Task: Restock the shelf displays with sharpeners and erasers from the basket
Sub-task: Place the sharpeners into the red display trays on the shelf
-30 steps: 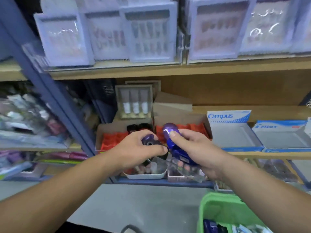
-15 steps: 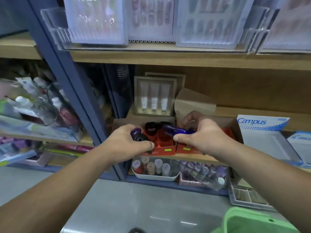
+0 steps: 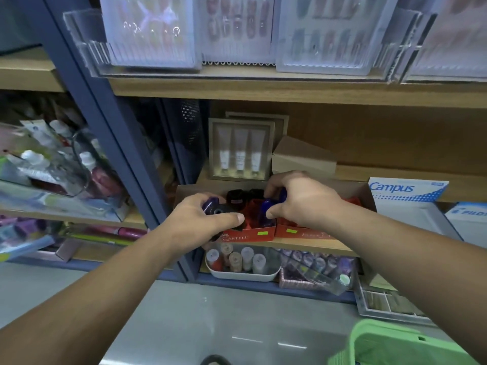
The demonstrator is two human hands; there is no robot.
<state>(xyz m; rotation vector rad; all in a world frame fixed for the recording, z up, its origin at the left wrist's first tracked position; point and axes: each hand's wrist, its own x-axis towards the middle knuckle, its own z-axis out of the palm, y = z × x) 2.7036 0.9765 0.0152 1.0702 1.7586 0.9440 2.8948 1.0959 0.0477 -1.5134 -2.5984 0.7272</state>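
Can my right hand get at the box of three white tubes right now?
Probably, for reach: the tube box stands uncovered just behind the red display, but the right hand holds a blue sharpener.

Your light wooden shelf board (image 3: 303,245) carries two red cardboard display trays (image 3: 253,234) at its front edge (side by side). At 12 o'clock stands a beige box of three white tubes (image 3: 239,151), and at 3 o'clock a blue-and-white Campus carton (image 3: 405,191).

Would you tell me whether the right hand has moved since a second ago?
Yes: the right hand has gone forward, from before the red display box to over it, with its blue sharpener.
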